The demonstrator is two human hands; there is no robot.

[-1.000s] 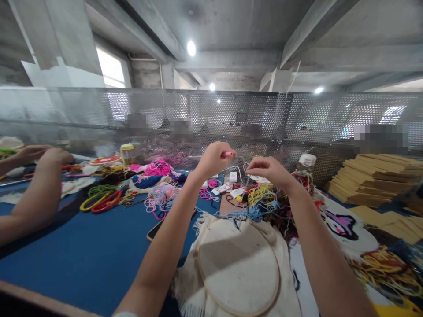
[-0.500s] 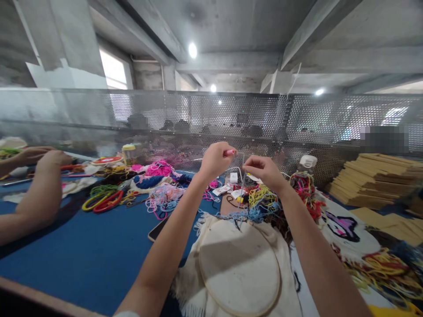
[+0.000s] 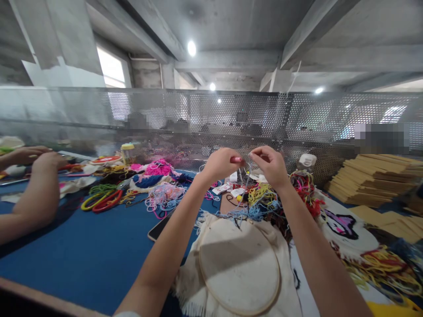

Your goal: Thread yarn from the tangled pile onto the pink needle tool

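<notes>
My left hand (image 3: 220, 164) is raised over the table and grips a small pink-handled tool (image 3: 235, 160). Close beside it, my right hand (image 3: 269, 165) pinches a thin light strand (image 3: 246, 176) at the tool's tip; the strand hangs down toward a tangle of blue and yellow yarn (image 3: 261, 202). Below my arms lies a cream cloth stretched in a round wooden hoop (image 3: 238, 266).
The blue table (image 3: 82, 251) carries heaps of coloured yarn (image 3: 158, 169), red and yellow hoops (image 3: 101, 200), a phone (image 3: 157, 230) and a patterned cloth (image 3: 343, 224). Another person's arm (image 3: 31, 198) rests at the left. Stacked boards (image 3: 373, 178) sit at the right. A perforated metal screen (image 3: 211, 119) closes the back.
My two hands have drawn together, so the right fingers now meet the tool's tip. The other person's arm has shifted slightly.
</notes>
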